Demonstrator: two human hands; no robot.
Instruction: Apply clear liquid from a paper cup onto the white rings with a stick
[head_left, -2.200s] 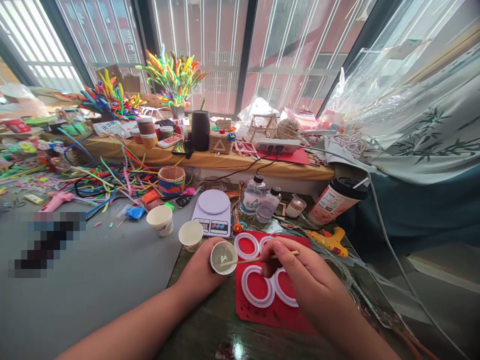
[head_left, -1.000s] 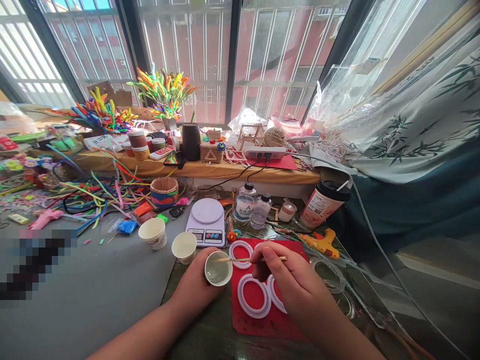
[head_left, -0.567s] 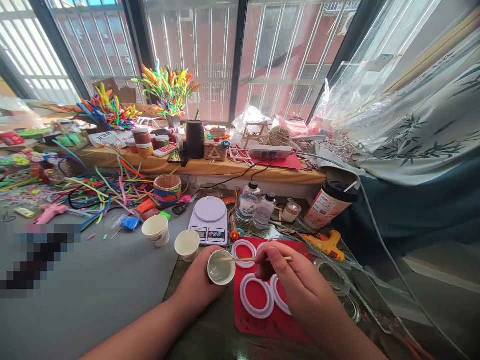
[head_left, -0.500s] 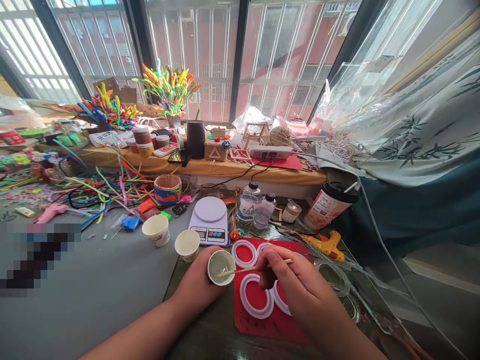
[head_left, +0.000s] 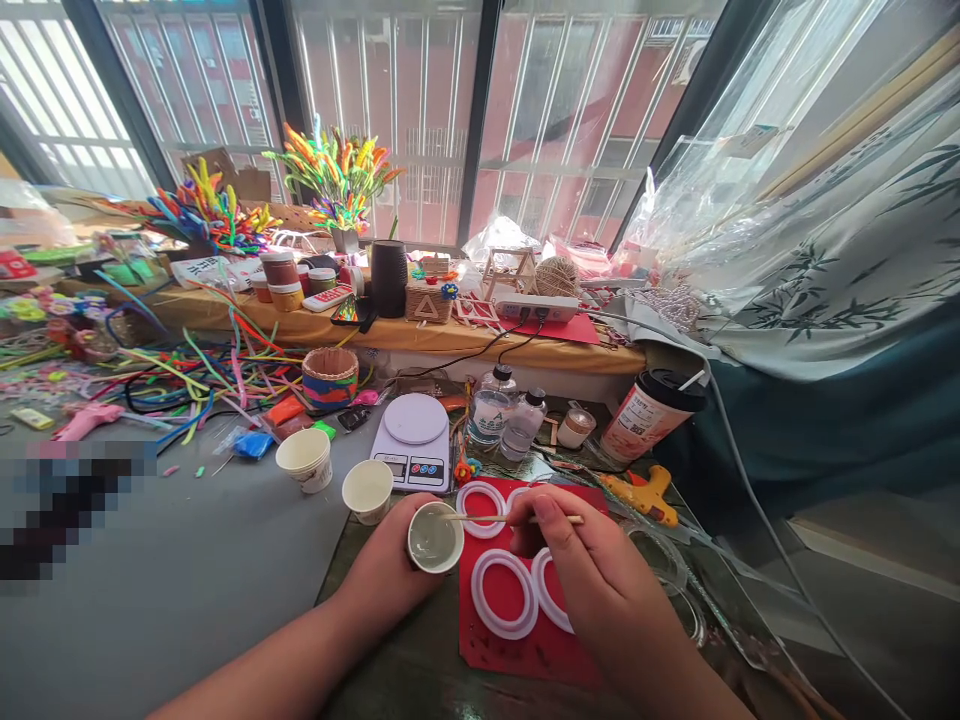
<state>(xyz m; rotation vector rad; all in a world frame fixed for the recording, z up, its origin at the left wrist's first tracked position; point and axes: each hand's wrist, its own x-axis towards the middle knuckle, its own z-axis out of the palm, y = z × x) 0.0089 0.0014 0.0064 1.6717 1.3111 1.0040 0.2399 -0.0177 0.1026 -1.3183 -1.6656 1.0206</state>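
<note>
On the bench (head_left: 225,590), at left, stands a stack of paper cups (head_left: 304,465), then a lone paper cup (head_left: 367,492). Just beside it, in front of a white kitchen scale (head_left: 412,425), the left hand (head_left: 391,555) has its fingers wrapped around a third cup (head_left: 436,540) containing clear liquid. A thin wooden stick (head_left: 480,518) reaches into that cup's mouth, pinched by the right hand's (head_left: 589,565) fingers above white rings (head_left: 504,631) on a red sheet (head_left: 480,655). Farther right lies a yellow glue gun (head_left: 646,496).

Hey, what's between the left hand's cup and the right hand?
In the head view, a thin stick runs from the cup to the right hand, in front of a white ring on a red sheet.
</note>
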